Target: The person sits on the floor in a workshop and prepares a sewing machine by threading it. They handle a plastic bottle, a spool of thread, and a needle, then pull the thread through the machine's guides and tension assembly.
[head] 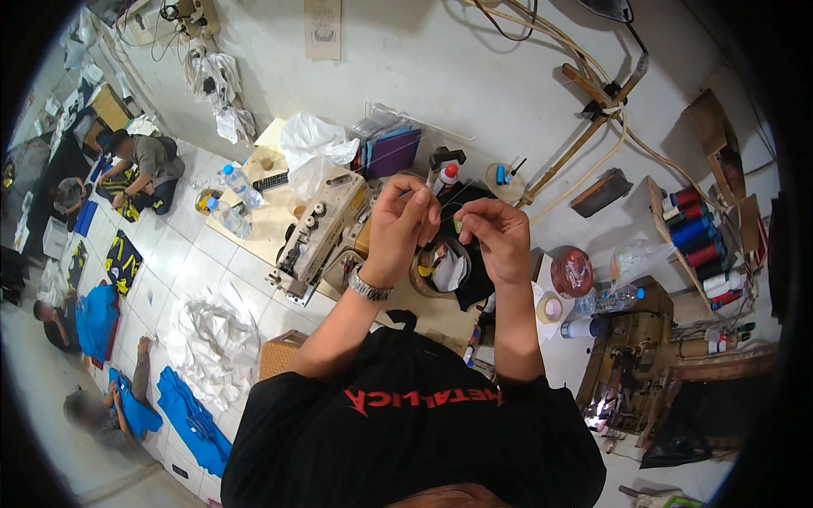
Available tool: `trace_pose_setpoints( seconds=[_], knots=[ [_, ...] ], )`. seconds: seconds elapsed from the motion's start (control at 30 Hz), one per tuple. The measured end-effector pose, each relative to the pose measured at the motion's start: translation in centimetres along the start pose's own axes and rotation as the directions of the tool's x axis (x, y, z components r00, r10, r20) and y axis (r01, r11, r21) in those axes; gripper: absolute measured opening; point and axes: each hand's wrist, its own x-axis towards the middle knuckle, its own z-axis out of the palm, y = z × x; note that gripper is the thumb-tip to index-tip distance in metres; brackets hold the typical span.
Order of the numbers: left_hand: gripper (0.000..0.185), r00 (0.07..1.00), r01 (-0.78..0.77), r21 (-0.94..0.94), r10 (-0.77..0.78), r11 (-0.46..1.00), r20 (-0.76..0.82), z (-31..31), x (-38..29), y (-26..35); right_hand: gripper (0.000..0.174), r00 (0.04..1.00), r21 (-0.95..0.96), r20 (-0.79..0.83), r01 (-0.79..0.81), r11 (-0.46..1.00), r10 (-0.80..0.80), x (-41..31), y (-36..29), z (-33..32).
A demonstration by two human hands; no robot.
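My left hand point(404, 219), with a metal-band wristwatch point(370, 287) at its wrist, is raised with curled fingers, the thumb near the index finger. Across a small gap, my right hand point(497, 236) has its thumb and fingertips drawn together. A thin curved line shows between the hands; whether either one holds it cannot be told. Below and between them stands a round container point(420, 274) with papers and small items. An industrial sewing machine point(324, 230) is left of my left hand. A red-capped bottle point(448, 176) stands beyond the gap.
Plastic bottles point(239, 185) and a remote control point(270, 181) lie at the left of the table. At right are a water bottle point(611, 300), another machine point(625, 362) and a rack of thread spools point(693, 238). Several people sit on the floor at far left near blue fabric point(194, 419).
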Motion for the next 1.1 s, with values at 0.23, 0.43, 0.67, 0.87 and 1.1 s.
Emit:
trace_pose_setpoints(
  seconds=[0.23,0.43,0.67,0.87,1.1],
  knots=[
    [0.007,0.999,0.037,0.074,-0.038,0.997,0.017,0.8,1.5,0.5,0.010,0.977,0.022,-0.129,0.173,0.985,-0.169,1.1,-0.1,0.7],
    [0.007,0.999,0.052,0.054,-0.053,0.997,0.013,1.5,2.1,0.2,0.013,0.970,0.150,-0.203,0.163,0.975,-0.131,1.3,-0.4,0.6],
    [0.009,0.998,0.059,-0.038,-0.057,0.998,0.042,1.9,2.6,0.0,0.016,0.955,0.273,-0.281,0.174,0.946,-0.095,0.7,0.1,-1.1],
    [0.009,0.996,0.066,-0.080,-0.061,0.995,0.058,2.2,2.8,-0.2,0.024,0.826,0.218,-0.542,0.319,0.922,-0.157,-1.5,2.7,-2.4],
    [0.006,0.989,0.069,-0.093,-0.056,0.993,0.138,2.7,3.2,-0.6,0.025,0.913,0.199,-0.405,0.031,0.980,0.053,-4.9,4.6,-0.1]
  ],
)
